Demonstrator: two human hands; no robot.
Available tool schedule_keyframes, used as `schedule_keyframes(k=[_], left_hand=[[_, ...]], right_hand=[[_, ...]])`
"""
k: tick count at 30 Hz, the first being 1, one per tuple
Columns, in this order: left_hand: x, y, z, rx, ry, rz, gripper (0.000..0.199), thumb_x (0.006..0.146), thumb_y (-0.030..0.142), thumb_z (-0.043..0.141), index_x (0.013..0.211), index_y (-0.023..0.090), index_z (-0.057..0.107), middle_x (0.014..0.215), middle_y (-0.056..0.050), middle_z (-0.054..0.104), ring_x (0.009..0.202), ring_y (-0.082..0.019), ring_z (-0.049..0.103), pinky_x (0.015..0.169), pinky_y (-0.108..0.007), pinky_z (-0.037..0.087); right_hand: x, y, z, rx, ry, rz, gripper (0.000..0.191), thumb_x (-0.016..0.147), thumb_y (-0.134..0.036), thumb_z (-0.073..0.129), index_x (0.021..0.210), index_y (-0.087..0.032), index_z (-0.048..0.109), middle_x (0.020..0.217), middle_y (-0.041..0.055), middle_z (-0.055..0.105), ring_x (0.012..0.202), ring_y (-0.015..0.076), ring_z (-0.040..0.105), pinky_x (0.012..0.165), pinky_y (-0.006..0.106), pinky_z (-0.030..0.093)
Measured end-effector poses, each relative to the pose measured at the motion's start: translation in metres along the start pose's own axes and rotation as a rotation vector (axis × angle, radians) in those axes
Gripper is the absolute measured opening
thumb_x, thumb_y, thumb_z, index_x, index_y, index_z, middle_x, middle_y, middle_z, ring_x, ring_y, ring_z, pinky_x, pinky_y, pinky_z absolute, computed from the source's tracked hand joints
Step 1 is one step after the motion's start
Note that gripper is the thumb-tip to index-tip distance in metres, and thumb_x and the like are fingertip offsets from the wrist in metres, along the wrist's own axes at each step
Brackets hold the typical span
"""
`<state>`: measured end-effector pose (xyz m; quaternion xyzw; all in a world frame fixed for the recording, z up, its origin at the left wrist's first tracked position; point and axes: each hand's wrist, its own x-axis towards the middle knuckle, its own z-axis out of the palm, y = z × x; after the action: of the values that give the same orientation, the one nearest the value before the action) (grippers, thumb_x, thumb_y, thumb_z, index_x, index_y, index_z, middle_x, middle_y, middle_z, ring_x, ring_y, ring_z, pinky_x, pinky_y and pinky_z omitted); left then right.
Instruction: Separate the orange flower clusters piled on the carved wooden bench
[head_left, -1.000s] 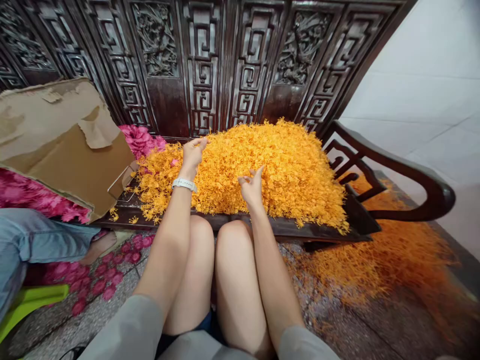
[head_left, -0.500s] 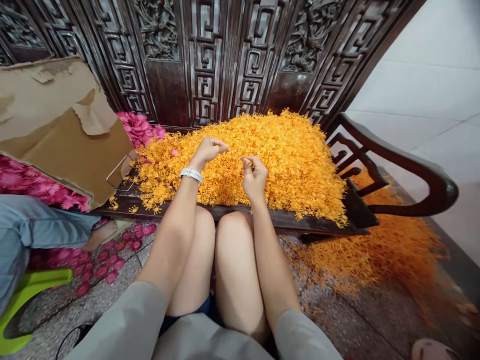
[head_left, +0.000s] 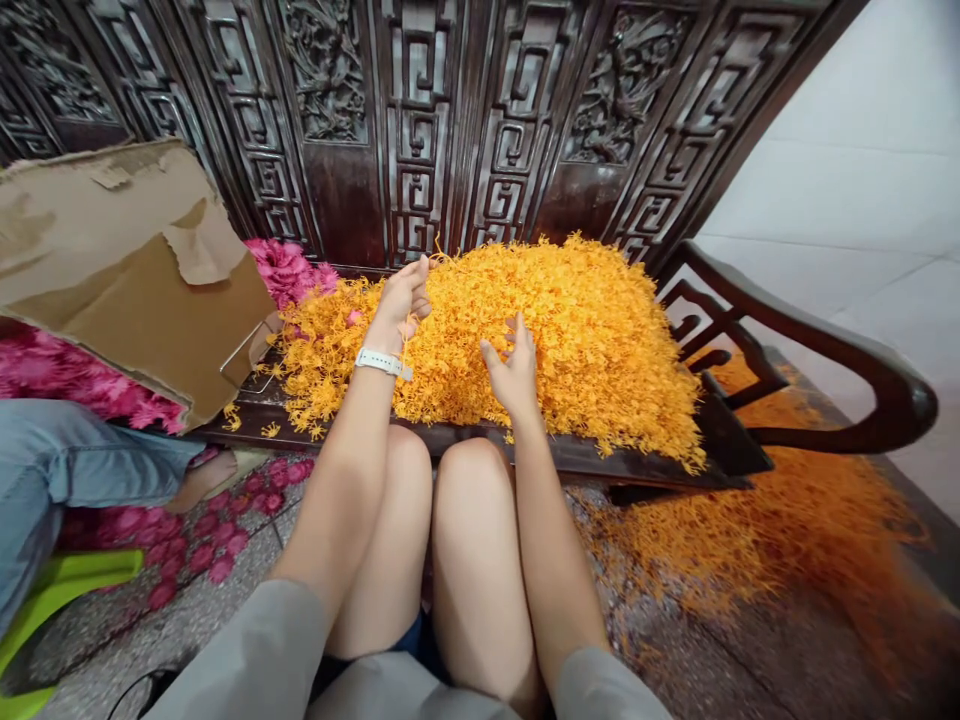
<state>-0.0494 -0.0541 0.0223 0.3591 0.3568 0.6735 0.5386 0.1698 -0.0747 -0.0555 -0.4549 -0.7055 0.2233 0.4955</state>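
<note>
A large heap of orange artificial flower pieces (head_left: 585,350) covers the dark wooden bench in front of me. My left hand (head_left: 403,300), with a white watch (head_left: 381,362) on its wrist, is over the heap's left part. Its fingers are closed on an orange flower piece (head_left: 441,250), whose thin strands stick out beyond the fingertips and below the palm. To its right, my right hand (head_left: 514,368) hovers low over the front of the heap, thumb and fingers apart, with nothing visible in it.
A torn cardboard box (head_left: 127,320) leans at left among pink artificial flowers (head_left: 289,272). More pink flowers (head_left: 217,540) lie on the floor near a person's jeans leg (head_left: 112,460) and a green stool (head_left: 67,590). Orange strands (head_left: 750,540) are piled beside the curved armrest (head_left: 847,350).
My hands have moved apart. The left rose slightly and went left with the orange piece; the right went from a pinch to spread fingers. The view has shifted a little.
</note>
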Motion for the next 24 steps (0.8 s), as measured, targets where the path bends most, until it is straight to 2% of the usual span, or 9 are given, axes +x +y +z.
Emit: schedule_keyframes(k=[2,4,7,10,12,15,17,21,24], left_hand=[[-0.003,0.002,0.011,-0.085,-0.042,-0.055,0.028,0.106,0.041,0.067,0.087,0.021,0.062,0.052,0.011,0.016,0.040,-0.006,0.012,0.039,-0.021,0.018],[-0.006,0.001,0.020,-0.180,-0.063,-0.104,0.029,0.112,0.038,0.056,0.091,0.021,0.065,0.050,0.010,0.017,0.037,-0.006,0.014,0.038,-0.020,0.020],[-0.010,-0.001,0.037,-0.306,-0.068,-0.143,0.036,0.117,0.038,0.042,0.101,0.021,0.070,0.048,0.010,0.018,0.035,-0.007,0.018,0.036,-0.019,0.022],[-0.017,-0.004,0.054,-0.393,-0.083,-0.174,0.039,0.118,0.041,0.039,0.110,0.021,0.071,0.048,0.010,0.018,0.034,-0.007,0.019,0.036,-0.018,0.021],[-0.019,-0.004,0.060,-0.407,-0.095,-0.195,0.038,0.117,0.042,0.040,0.112,0.021,0.071,0.049,0.010,0.018,0.035,-0.007,0.020,0.036,-0.018,0.020],[-0.018,-0.001,0.052,-0.323,-0.072,-0.153,0.039,0.117,0.041,0.039,0.112,0.021,0.072,0.051,0.009,0.021,0.037,-0.007,0.021,0.038,-0.018,0.023],[-0.013,0.002,0.038,-0.205,-0.031,-0.068,0.039,0.116,0.045,0.043,0.111,0.021,0.073,0.053,0.008,0.027,0.039,-0.006,0.022,0.040,-0.019,0.026],[0.000,0.003,0.007,0.028,0.033,0.068,0.044,0.110,0.059,0.051,0.112,0.022,0.074,0.056,0.004,0.041,0.044,-0.008,0.027,0.043,-0.023,0.033],[0.006,0.002,-0.006,0.090,0.042,0.077,0.045,0.107,0.063,0.053,0.117,0.024,0.075,0.060,0.001,0.047,0.049,-0.011,0.044,0.051,-0.025,0.042]], right_hand=[[0.000,-0.002,0.005,0.140,0.036,0.086,0.083,0.095,-0.062,0.064,0.166,-0.029,0.036,0.152,0.0193,0.054,0.129,0.0356,0.059,0.107,0.062,0.055],[0.001,-0.011,0.007,0.281,0.042,0.150,0.088,0.090,-0.069,0.069,0.162,-0.027,0.039,0.148,0.0186,0.057,0.122,0.0325,0.063,0.105,0.058,0.057],[0.000,-0.023,0.008,0.460,-0.061,0.213,0.094,0.085,-0.076,0.072,0.159,-0.029,0.041,0.149,0.0173,0.058,0.124,0.0309,0.064,0.106,0.054,0.057],[-0.002,-0.028,0.010,0.598,-0.209,0.247,0.079,0.085,-0.074,0.074,0.149,-0.033,0.054,0.150,0.0111,0.059,0.120,0.0268,0.065,0.096,0.044,0.061],[-0.004,-0.028,0.010,0.674,-0.285,0.265,0.063,0.085,-0.070,0.077,0.134,-0.032,0.066,0.137,0.0068,0.066,0.106,0.0213,0.066,0.087,0.036,0.060],[-0.005,-0.026,0.005,0.629,-0.299,0.216,0.041,0.083,-0.062,0.084,0.094,-0.023,0.076,0.095,0.0019,0.066,0.085,0.0150,0.058,0.079,0.029,0.053],[-0.005,-0.026,0.000,0.601,-0.269,0.184,0.040,0.083,-0.059,0.085,0.080,-0.021,0.072,0.084,0.0003,0.061,0.082,0.0139,0.054,0.079,0.028,0.050],[-0.006,-0.034,-0.008,0.786,-0.338,0.280,0.041,0.084,-0.060,0.084,0.086,-0.022,0.069,0.084,0.0006,0.067,0.078,0.0141,0.059,0.076,0.028,0.049],[-0.008,-0.039,-0.008,0.833,-0.370,0.318,0.041,0.084,-0.058,0.086,0.087,-0.022,0.066,0.067,-0.0035,0.060,0.063,0.0119,0.052,0.066,0.027,0.043]])
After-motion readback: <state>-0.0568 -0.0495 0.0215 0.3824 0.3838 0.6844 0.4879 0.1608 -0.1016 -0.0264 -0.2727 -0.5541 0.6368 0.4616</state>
